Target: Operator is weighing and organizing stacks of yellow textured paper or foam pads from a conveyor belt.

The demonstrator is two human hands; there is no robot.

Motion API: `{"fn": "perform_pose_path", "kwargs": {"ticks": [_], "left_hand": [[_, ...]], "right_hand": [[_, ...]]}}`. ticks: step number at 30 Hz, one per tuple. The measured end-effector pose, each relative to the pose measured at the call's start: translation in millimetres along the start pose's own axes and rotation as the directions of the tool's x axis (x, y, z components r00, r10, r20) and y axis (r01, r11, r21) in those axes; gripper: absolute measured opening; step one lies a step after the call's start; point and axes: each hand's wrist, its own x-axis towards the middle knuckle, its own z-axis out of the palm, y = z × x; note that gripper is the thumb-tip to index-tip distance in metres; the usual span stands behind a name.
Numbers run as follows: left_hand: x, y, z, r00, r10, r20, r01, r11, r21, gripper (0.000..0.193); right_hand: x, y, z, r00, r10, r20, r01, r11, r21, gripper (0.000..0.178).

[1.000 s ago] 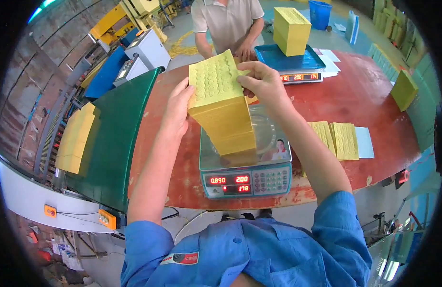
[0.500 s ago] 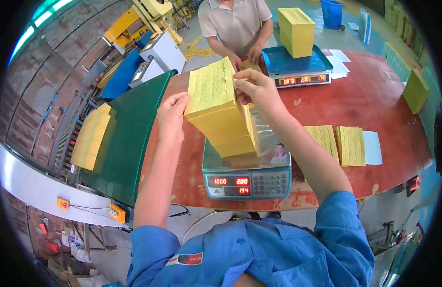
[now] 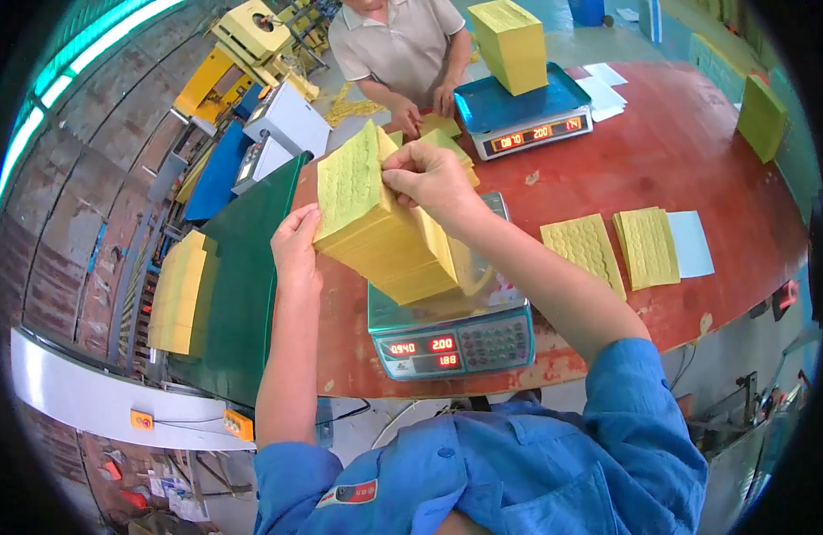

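A tall stack of yellow embossed paper sheets [image 3: 384, 254] stands tilted on the near digital scale [image 3: 451, 343], leaning toward the left. My left hand [image 3: 297, 245] grips its upper left corner, thumb against the top sheets. At the upper right edge, my right hand [image 3: 434, 183] pinches the sheets between thumb and fingers; its fingertips are partly hidden. Some sheets on the stack's right side stand slightly apart from the rest. Red digits glow on the front of the scale.
Across the red table [image 3: 589, 178], a person [image 3: 398, 53] handles yellow sheets beside a second scale [image 3: 527, 111] bearing another yellow stack [image 3: 511, 53]. Smaller yellow piles [image 3: 647, 248] lie to the right. A green conveyor belt [image 3: 242, 294] with yellow sheets [image 3: 180, 294] runs along the left.
The whole view has shifted and turned a little. The stack leans further left, with both hands still on it, and the near scale's lit digits have changed.
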Motion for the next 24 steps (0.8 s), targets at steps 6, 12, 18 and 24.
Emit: {"fn": "perform_pose_path", "kwargs": {"ticks": [6,12,18,24], "left_hand": [[1.7,-2.9,-2.4,1.000,0.002,0.007,-0.001,0.999,-0.032,0.021],[4.7,-11.9,-8.1,1.000,0.028,0.012,-0.028,0.999,-0.037,0.021],[8.0,-18.4,-2.7,0.998,0.024,0.062,-0.020,0.998,-0.061,0.024],[9.5,-10.0,-20.3,0.997,0.064,0.052,-0.063,0.998,-0.018,0.027]], "right_hand": [[4.6,5.2,4.4,0.992,-0.115,-0.060,0.113,0.993,-0.027,0.015],[4.8,1.7,7.9,0.960,-0.265,-0.095,0.232,0.936,-0.263,0.021],[16.2,-14.4,4.6,0.991,-0.114,-0.072,0.085,0.941,-0.328,0.045],[32.3,-11.3,32.1,0.981,-0.185,-0.051,0.121,0.804,-0.583,0.033]]}}
